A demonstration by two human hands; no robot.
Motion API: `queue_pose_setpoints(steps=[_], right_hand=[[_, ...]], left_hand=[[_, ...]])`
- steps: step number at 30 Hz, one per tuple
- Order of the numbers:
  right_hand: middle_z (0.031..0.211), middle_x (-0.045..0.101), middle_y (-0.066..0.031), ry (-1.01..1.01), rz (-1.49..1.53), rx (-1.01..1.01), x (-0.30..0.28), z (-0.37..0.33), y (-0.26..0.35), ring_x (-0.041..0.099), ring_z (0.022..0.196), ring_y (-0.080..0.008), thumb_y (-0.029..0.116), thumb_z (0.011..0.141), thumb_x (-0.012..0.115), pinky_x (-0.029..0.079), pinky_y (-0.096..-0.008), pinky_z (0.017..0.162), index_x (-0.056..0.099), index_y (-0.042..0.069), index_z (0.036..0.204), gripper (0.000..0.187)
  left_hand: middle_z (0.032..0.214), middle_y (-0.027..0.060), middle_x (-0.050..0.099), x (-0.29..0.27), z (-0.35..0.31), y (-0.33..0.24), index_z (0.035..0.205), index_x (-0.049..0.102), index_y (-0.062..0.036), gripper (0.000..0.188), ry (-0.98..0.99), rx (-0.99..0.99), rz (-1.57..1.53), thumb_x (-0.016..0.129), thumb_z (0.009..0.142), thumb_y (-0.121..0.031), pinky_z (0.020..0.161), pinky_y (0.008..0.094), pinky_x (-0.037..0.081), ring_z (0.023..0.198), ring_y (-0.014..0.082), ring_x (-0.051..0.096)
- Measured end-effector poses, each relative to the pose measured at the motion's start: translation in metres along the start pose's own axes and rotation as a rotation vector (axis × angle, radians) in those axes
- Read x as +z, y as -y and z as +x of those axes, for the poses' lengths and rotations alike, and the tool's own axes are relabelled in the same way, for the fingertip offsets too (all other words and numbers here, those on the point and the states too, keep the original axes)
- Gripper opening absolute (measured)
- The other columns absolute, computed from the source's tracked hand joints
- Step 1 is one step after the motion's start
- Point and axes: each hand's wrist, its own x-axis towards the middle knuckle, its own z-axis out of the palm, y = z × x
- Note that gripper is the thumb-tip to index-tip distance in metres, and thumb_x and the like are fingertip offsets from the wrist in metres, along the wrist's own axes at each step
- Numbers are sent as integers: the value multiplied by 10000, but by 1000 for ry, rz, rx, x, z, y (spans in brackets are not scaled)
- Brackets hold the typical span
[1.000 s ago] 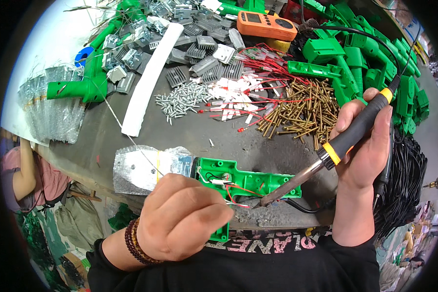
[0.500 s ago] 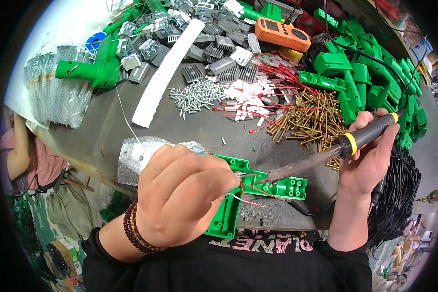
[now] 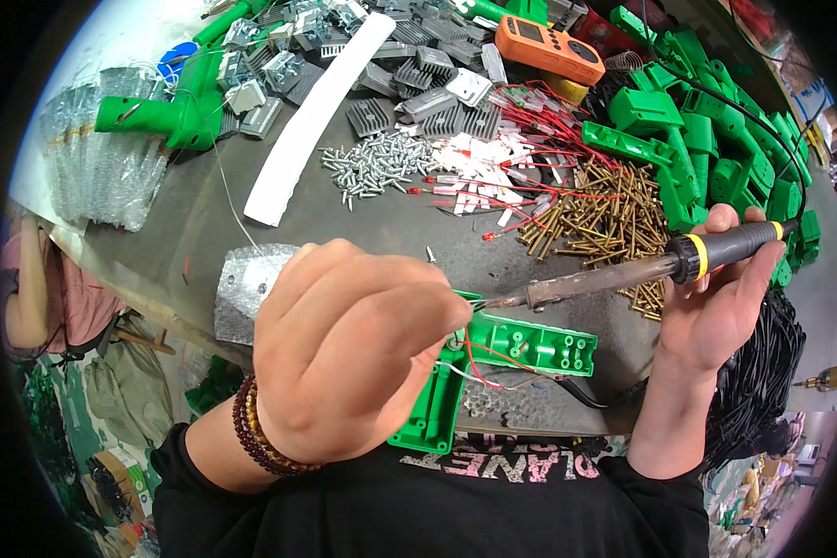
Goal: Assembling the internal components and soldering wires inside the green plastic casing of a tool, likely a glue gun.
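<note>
My right hand (image 3: 716,312) is wrapped round the black-and-yellow handle of a soldering iron (image 3: 614,279), its tip pointing left. That tip meets my left hand's fingertips. My left hand (image 3: 353,344) is closed in a pinch, and a thin solder wire (image 3: 227,186) runs into it from a blue spool (image 3: 176,63). Whatever else the fingers pinch is hidden. Beneath them lies an open green plastic housing half (image 3: 530,344), partly covered by the left hand. Red wires (image 3: 469,349) and a white wire (image 3: 479,378) come out of it, and a black cable (image 3: 581,395) leaves its right end.
Bubble wrap (image 3: 241,288) lies left. Beyond are silver screws (image 3: 372,167), brass screws (image 3: 586,219), red-wired lamps (image 3: 530,121), heat sinks (image 3: 437,102) and an orange meter (image 3: 549,51). Green housings (image 3: 697,130) pile up right, above black cables (image 3: 758,363). Another person's arm (image 3: 29,288) shows far left.
Both hands have risen a little from the housing. The iron's tip has moved up and left, from above the housing's wires to my left fingertips.
</note>
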Motion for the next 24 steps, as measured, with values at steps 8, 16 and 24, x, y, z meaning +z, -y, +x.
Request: queue_pose_setpoints(steps=[8,16,24], right_hand=[[1103,588,-137,-27,-14,-26,1,1,-1,502,650,-103,429,1077,428,437,-207,518,514,87,1282,408],[1104,590,-138,-2,-8,-16,0,1,1,499,657,-108,427,1079,425,446,-210,541,512,95,1279,397],[1105,584,-143,3,4,-10,-1,1,-1,504,653,-108,425,1081,418,442,-214,526,504,89,1288,404]], left_hand=[[854,63,712,2,-1,2,973,616,-61,294,0,5,3,760,759,82,654,340,443,753,231,668],[848,66,707,5,1,5,982,606,-57,293,24,38,10,754,770,81,638,339,432,744,234,674],[891,112,685,6,2,3,990,616,-40,275,24,38,-42,698,773,108,669,346,456,763,255,646]])
